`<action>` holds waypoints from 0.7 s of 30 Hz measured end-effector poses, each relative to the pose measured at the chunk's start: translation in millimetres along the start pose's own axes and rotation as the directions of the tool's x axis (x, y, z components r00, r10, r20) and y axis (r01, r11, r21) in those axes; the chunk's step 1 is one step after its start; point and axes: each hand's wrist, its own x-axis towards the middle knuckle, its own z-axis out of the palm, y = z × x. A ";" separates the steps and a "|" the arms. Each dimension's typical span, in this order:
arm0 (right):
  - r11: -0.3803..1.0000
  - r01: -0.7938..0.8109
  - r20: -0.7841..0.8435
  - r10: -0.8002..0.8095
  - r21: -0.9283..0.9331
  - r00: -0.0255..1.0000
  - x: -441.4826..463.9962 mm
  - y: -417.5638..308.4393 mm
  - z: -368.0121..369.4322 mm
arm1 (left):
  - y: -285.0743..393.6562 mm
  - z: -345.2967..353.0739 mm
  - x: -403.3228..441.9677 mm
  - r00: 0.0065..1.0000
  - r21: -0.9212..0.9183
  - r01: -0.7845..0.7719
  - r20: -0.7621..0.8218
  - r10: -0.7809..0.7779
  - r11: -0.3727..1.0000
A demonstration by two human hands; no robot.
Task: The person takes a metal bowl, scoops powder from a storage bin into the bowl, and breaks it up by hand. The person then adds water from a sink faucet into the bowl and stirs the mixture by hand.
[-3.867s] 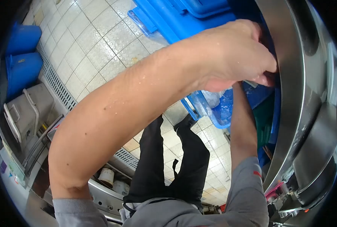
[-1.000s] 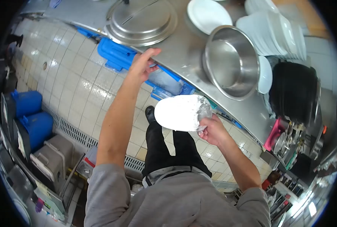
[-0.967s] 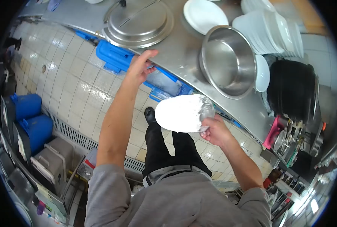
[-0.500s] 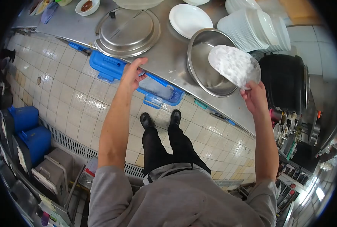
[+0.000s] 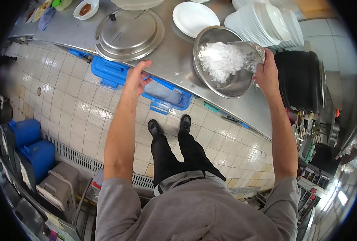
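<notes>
Pot (image 5: pixel 231 89) on table (image 5: pixel 170 66), near its front edge. Flakes (image 5: pixel 221 60) inside pot rim. Scoop (image 5: pixel 254 53) over pot's right side, right hand (image 5: pixel 266 76) at its outer end. Plate (image 5: pixel 195 19) behind pot, slightly left; plate stack (image 5: pixel 252 26) behind pot, to the right. Container (image 5: pixel 299 80) just right of pot. Lid (image 5: pixel 131 36) left of pot; bowl (image 5: pixel 88 16) farther left and back, cloth (image 5: pixel 46 18) beyond that. Bin (image 5: pixel 185 101) below table edge, front-left of pot; left hand (image 5: pixel 136 79) farther left, by bin, contact unclear.
</notes>
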 end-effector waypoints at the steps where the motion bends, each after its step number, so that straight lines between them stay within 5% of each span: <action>1: 0.982 0.139 -0.057 -0.147 -0.127 0.988 5.6 10.7 -2.1 | -0.2 -0.1 0.5 1.000 -0.003 -0.002 -0.001 0.002 1.000; 2: 0.929 0.263 -0.094 -0.296 -0.259 0.951 7.8 16.1 -5.0 | -0.2 0.2 0.6 1.000 -0.006 -0.004 -0.002 0.004 1.000; 6: 0.915 0.289 -0.140 -0.337 -0.280 0.931 0.1 15.9 -17.0 | 0.1 1.7 -0.4 1.000 -0.012 -0.017 0.012 0.017 1.000; 8: 0.993 -0.048 -0.126 0.062 0.111 0.990 -14.8 4.5 -25.0 | 0.0 4.2 -1.2 0.999 -0.037 -0.038 -0.032 0.037 0.999; 9: 0.993 -0.048 -0.131 0.063 0.111 0.989 -19.5 10.0 -28.5 | 0.0 4.1 -1.2 0.999 -0.035 -0.039 -0.027 0.038 0.999; 11: 0.771 -0.153 -0.098 0.269 0.619 0.958 -28.0 25.3 -35.9 | 1.2 5.1 -2.1 0.999 -0.038 -0.031 -0.028 0.030 0.999; 14: 0.497 -0.267 0.018 0.451 0.826 0.892 -53.7 43.8 -41.9 | 2.3 7.3 -5.2 0.998 -0.026 -0.042 -0.044 0.041 0.999; 18: 0.326 -0.599 0.316 0.616 0.731 0.722 -116.9 60.6 -36.4 | 0.6 3.4 -3.3 0.998 -0.009 -0.045 -0.037 0.044 0.999; 19: 0.213 -0.571 0.337 0.627 0.793 0.703 -134.3 71.0 -26.2 | 1.6 1.8 -2.7 0.997 -0.014 -0.049 -0.063 0.048 0.999; 21: 0.206 -0.707 0.496 0.582 0.676 0.644 -170.9 76.9 -15.3 | -0.7 -2.8 0.4 0.999 0.022 -0.026 0.023 0.026 0.999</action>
